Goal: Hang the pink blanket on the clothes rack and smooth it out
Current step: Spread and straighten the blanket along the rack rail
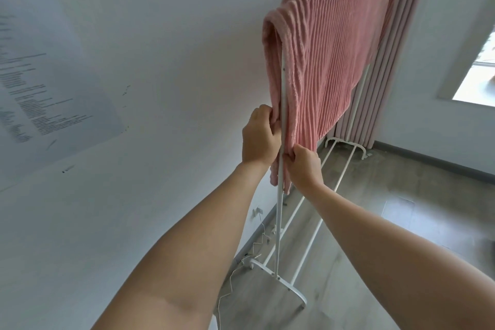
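- The pink ribbed fleece blanket [329, 43] hung over the white metal clothes rack [280, 196].
- Left hand [258, 139] and right hand [304, 166] each clenched a lower edge, either side of the upright.

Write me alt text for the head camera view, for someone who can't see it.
Two bare hands grip the lower edges of a pink blanket draped over a white clothes rack, the left hand on the wall side, the right hand on the room side. Behind are a white wall and a pink curtain.
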The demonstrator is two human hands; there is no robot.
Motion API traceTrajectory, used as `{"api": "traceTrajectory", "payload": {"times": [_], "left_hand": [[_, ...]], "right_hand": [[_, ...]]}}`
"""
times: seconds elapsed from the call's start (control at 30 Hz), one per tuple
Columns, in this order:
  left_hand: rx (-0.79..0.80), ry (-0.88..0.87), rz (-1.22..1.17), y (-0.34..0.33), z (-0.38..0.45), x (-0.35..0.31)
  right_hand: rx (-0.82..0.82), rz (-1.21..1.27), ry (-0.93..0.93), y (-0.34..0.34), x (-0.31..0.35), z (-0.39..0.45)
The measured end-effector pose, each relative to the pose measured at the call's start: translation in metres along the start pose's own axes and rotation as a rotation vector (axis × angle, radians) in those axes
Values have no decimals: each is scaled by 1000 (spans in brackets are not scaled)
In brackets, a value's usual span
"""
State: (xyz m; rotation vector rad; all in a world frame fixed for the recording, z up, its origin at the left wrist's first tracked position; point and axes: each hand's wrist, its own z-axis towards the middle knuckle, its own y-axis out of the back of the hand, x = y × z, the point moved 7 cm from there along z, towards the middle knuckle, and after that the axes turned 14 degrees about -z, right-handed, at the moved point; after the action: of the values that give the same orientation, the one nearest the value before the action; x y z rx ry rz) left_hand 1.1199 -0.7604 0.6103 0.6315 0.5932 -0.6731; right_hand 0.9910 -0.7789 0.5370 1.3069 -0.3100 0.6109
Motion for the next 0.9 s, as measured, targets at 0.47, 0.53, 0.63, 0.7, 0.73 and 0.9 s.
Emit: {"api": "traceTrajectory", "payload": {"times": [0.47,0.53,0.63,0.7,0.73,0.9], "left_hand": [[-279,-90,-135,39,41,-57],[-365,-188,-125,44,68,-92],[-336,-170,46,34,111,-140],[-203,-49,194,21,136,-155],[-120,18,271,16,144,-153],[-64,47,496,29,155,-154]], "right_hand": [[-226,-120,357,54,41,13],[-322,-65,307,84,37,28],[-447,-1,240,129,33,58],[-502,7,235,160,37,80],[-522,22,233,173,40,92],[-490,56,293,226,59,150]]}}
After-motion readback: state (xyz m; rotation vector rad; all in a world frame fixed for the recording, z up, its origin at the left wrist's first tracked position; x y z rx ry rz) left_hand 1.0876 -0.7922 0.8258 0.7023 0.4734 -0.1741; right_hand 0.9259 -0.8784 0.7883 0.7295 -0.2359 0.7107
